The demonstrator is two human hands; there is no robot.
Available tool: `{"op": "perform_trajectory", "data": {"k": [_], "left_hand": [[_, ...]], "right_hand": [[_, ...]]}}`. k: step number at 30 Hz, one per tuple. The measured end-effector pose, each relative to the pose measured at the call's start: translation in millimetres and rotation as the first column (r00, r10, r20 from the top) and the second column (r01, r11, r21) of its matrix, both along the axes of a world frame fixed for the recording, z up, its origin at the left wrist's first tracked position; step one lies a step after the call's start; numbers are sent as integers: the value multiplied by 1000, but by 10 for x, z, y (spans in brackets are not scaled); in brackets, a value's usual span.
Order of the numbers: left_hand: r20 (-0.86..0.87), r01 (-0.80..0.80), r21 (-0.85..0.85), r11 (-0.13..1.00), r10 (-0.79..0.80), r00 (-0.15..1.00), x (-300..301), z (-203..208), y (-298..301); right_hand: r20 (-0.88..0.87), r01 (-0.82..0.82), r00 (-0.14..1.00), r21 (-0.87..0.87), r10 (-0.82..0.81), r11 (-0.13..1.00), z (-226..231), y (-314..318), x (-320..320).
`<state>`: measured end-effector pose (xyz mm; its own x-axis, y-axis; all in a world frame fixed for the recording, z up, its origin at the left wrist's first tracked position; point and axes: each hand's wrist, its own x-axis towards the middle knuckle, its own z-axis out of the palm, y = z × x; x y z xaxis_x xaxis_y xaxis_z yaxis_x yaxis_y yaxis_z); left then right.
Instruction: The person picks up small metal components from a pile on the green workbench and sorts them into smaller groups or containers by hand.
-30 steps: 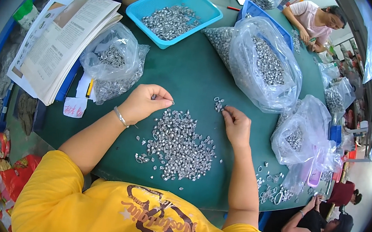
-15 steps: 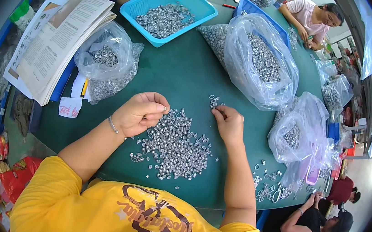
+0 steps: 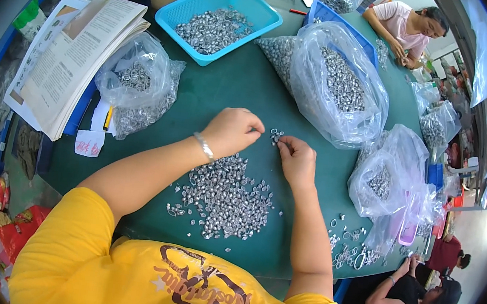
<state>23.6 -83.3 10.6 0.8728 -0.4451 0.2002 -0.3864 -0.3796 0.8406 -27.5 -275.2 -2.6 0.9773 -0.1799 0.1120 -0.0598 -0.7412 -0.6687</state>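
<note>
A loose pile of small silver oval metal pieces [image 3: 228, 204] lies on the green table in front of me. My right hand [image 3: 297, 161] is closed at the fingertips on a small cluster of linked silver rings and beads [image 3: 275, 136], held beyond the pile's far right side. Just left of that cluster, a short gap away, is my left hand [image 3: 232, 131]. Its thumb and fingers are pinched together, and anything small between them is too hidden to make out. A silver bracelet [image 3: 203, 146] circles my left wrist.
A blue basket [image 3: 206, 59] of metal pieces stands at the back. Clear bags of pieces [image 3: 374, 116] lie right, another bag [image 3: 141, 101] left beside stacked papers [image 3: 64, 65]. Loose rings [image 3: 357, 258] lie near the right edge. Other people [image 3: 410, 36] sit around the table.
My left hand has moved right and away from me, from over the pile's left side to beside the cluster. My right hand has stayed almost in place, still holding the cluster.
</note>
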Motion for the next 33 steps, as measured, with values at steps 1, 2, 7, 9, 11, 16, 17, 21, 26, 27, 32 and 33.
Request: {"op": "perform_trajectory", "data": {"k": [1, 2, 7, 9, 11, 16, 17, 21, 26, 27, 32, 33], "left_hand": [[86, -2, 30, 1000, -1, 996, 41, -76, -89], [169, -2, 63, 998, -8, 986, 66, -146, -171], [204, 41, 277, 960, -100, 974, 93, -262, -441], [188, 56, 262, 964, -108, 976, 96, -280, -447], [171, 36, 182, 983, -68, 983, 107, -341, -401], [-725, -192, -454, 870, -235, 647, 203, -125, -307], [-726, -190, -452, 871, -236, 646, 238, -88, -293], [-745, -341, -651, 678, -487, 456, 350, -131, -224], [-234, 17, -135, 991, -48, 971, 358, -167, -358], [-96, 55, 7, 998, -54, 994, 351, -169, -388], [85, 110, 315, 943, -143, 986, 279, -243, -519], [85, 108, 314, 943, -141, 986, 272, -226, -514]], "right_hand": [[41, -10, 999, -55, 12, 998, 9, 14, 3], [81, -17, 996, -110, 26, 994, 19, 25, 13], [88, -27, 996, 39, 24, 999, -47, -140, 18], [-242, 236, 966, 676, -92, 699, 106, -209, -2], [-194, 223, 973, 660, -125, 717, 63, -311, 12], [-70, -64, 994, 205, 80, 977, 129, -84, -67], [-54, -123, 990, 97, 129, 988, 122, -51, -80], [66, -150, 986, -73, 154, 986, 70, 0, -74], [85, -137, 986, -61, 142, 989, 70, -45, -83], [42, -96, 994, -30, 98, 995, 80, -49, -89], [33, -180, 983, -45, 181, 983, 103, -57, -110], [5, -191, 981, -62, 192, 980, 111, -58, -120]]}}
